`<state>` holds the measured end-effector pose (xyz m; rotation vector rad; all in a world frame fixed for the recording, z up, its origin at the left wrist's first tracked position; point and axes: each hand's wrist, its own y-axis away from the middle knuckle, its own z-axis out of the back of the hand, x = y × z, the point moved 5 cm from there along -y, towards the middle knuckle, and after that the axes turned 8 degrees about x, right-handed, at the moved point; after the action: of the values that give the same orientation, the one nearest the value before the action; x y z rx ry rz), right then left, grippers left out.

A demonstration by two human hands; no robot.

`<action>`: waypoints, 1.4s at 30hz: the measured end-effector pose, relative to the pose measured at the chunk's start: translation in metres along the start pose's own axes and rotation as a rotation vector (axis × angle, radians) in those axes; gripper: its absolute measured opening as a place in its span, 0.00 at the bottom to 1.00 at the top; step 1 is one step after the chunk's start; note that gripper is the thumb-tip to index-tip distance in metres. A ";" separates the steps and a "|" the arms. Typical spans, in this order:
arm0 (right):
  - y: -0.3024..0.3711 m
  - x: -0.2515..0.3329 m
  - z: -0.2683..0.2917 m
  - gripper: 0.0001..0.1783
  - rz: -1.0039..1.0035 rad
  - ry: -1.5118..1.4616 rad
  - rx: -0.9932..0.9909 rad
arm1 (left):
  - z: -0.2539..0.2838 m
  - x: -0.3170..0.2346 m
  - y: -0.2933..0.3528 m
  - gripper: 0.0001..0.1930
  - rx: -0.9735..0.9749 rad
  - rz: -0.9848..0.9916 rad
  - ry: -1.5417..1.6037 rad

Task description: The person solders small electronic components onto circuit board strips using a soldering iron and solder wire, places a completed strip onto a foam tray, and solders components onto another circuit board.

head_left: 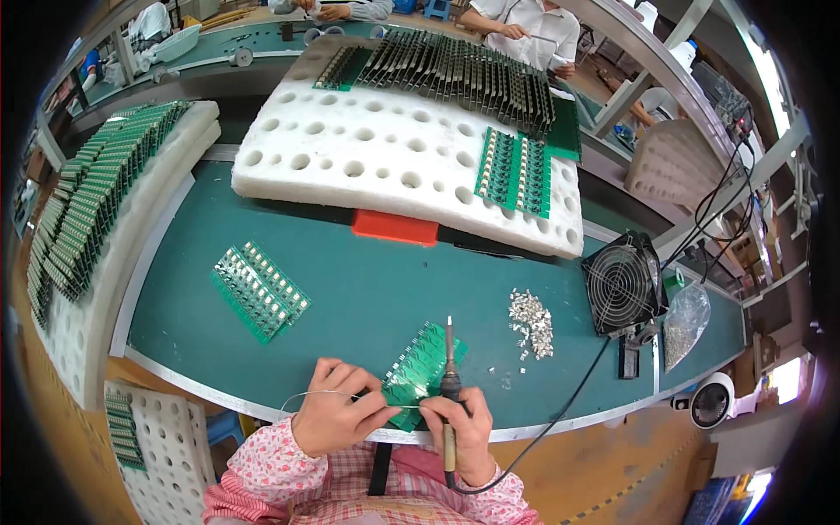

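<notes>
A green circuit board panel (422, 360) lies on the teal bench top near its front edge. My left hand (339, 409) is closed in a pinch on a thin solder wire (293, 398), which loops out to its left. The wire's other end runs over the panel's near part to the fingertips of my right hand (465, 430). That hand is closed round a soldering iron (451, 383), whose tip points up and away from me, above the panel's right side. A second pair of board panels (261, 293), with pale parts in rows, rests farther left.
Small white components (531, 322) form a pile at right, beside a black fan (622, 284) and a clear bag (685, 328). White foam racks (350, 149) hold several boards at the back and left. A red bin (394, 227) sits under the foam. Other people work across the bench.
</notes>
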<state>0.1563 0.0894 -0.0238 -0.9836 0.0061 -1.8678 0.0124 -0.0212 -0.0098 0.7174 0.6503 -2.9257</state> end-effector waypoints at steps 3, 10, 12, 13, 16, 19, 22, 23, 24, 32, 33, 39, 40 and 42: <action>-0.004 0.002 0.008 0.16 0.015 -0.036 -0.075 | 0.002 0.007 0.004 0.12 -0.046 0.076 0.055; 0.005 0.000 0.015 0.16 -0.068 -0.014 -0.174 | 0.005 -0.014 0.017 0.28 -0.040 0.386 0.069; 0.003 0.000 0.014 0.17 -0.078 -0.015 -0.172 | -0.004 -0.019 0.017 0.36 -0.007 0.380 0.032; 0.002 0.000 0.014 0.17 -0.090 -0.016 -0.171 | -0.009 -0.019 0.018 0.36 -0.010 0.380 0.031; 0.002 -0.001 0.013 0.17 -0.101 -0.050 -0.163 | -0.020 -0.019 0.015 0.35 0.026 0.324 0.006; 0.004 -0.003 0.012 0.17 -0.126 -0.071 -0.176 | -0.023 -0.017 0.011 0.32 0.043 0.314 0.005; 0.001 -0.001 0.015 0.16 -0.118 -0.041 -0.165 | -0.021 -0.019 0.006 0.31 0.037 0.305 0.008; 0.002 -0.001 0.016 0.16 -0.120 -0.043 -0.167 | -0.021 -0.020 0.006 0.32 0.049 0.295 0.007; 0.002 -0.001 0.017 0.16 -0.098 -0.024 -0.160 | -0.021 -0.021 0.005 0.33 0.056 0.282 0.005; 0.006 -0.004 0.010 0.19 -0.145 -0.017 -0.102 | -0.018 -0.022 0.013 0.16 -0.001 0.184 0.027; 0.006 -0.002 0.008 0.20 -0.089 0.010 -0.078 | -0.018 -0.025 0.014 0.14 0.007 0.137 0.015; 0.014 -0.003 0.002 0.19 -0.016 -0.005 -0.014 | -0.015 -0.022 0.017 0.13 -0.012 0.151 0.027; 0.014 -0.003 0.003 0.18 -0.010 -0.029 -0.013 | -0.016 -0.022 0.017 0.13 -0.011 0.151 0.027; 0.016 -0.005 0.006 0.18 -0.020 -0.029 -0.013 | -0.018 -0.023 0.014 0.13 -0.010 0.145 0.044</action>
<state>0.1728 0.0873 -0.0293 -1.0224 -0.0091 -1.8738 0.0424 -0.0272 -0.0195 0.7949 0.5892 -2.7806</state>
